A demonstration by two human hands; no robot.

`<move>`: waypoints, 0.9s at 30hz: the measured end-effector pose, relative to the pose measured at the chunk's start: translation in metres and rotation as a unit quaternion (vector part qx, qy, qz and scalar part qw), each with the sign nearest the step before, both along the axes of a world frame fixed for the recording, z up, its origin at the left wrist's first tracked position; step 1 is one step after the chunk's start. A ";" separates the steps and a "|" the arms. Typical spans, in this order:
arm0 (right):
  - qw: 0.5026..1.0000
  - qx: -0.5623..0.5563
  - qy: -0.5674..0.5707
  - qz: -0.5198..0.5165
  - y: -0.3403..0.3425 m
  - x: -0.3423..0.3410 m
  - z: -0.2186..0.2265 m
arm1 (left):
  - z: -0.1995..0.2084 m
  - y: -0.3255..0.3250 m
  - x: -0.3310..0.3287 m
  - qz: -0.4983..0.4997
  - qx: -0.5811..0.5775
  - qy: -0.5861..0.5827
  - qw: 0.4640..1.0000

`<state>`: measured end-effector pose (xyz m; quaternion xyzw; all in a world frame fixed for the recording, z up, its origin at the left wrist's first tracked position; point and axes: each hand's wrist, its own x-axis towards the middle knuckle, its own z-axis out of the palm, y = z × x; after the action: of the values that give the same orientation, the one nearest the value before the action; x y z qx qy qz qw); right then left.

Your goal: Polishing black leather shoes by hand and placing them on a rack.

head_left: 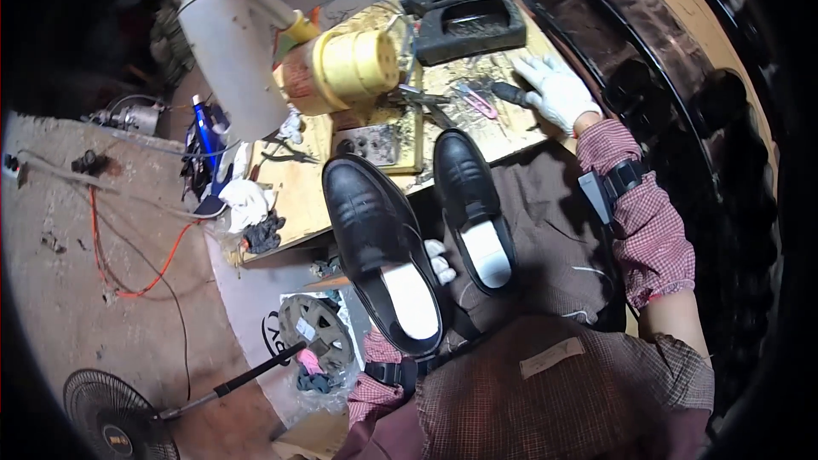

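Two black slip-on dress shoes with white insoles are in front of me, toes pointing away. My left hand (439,261), in a white glove, is mostly hidden behind the larger left shoe (366,217); its fingertips curl round that shoe's right side. The right shoe (469,196) lies beside those fingertips, over my dark apron. Out over the bench, my right hand (558,95), also white-gloved, has its fingers spread. Its thumb side meets the end of a black-handled tool (509,92). A pink-handled tool (480,102) lies left of that.
The wooden bench (298,196) carries a yellow cylindrical machine part (354,68), pliers (290,153) and black trays (471,30). A grey pipe (230,60) rises at the left. A fan (119,417) stands at lower left, and dark racks line the right.
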<state>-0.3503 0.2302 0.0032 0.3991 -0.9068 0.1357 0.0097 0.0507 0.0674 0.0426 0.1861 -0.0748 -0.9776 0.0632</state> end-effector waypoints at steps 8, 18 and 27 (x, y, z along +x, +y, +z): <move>0.991 0.117 -0.045 -0.050 -0.008 -0.019 0.022 | 0.034 0.003 -0.003 -0.004 -0.023 -0.105 0.994; 0.925 -0.319 -0.178 0.102 -0.001 0.078 0.086 | 0.023 0.028 0.015 -0.088 -0.023 -0.079 0.993; 0.832 0.008 -0.517 0.201 0.016 0.165 0.190 | 0.023 0.039 0.022 -0.139 0.038 0.016 0.989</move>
<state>-0.1855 0.2462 0.1935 0.4445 -0.6803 0.3137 -0.4912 0.0729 0.1065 0.0654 0.1607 -0.0615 -0.9819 -0.0790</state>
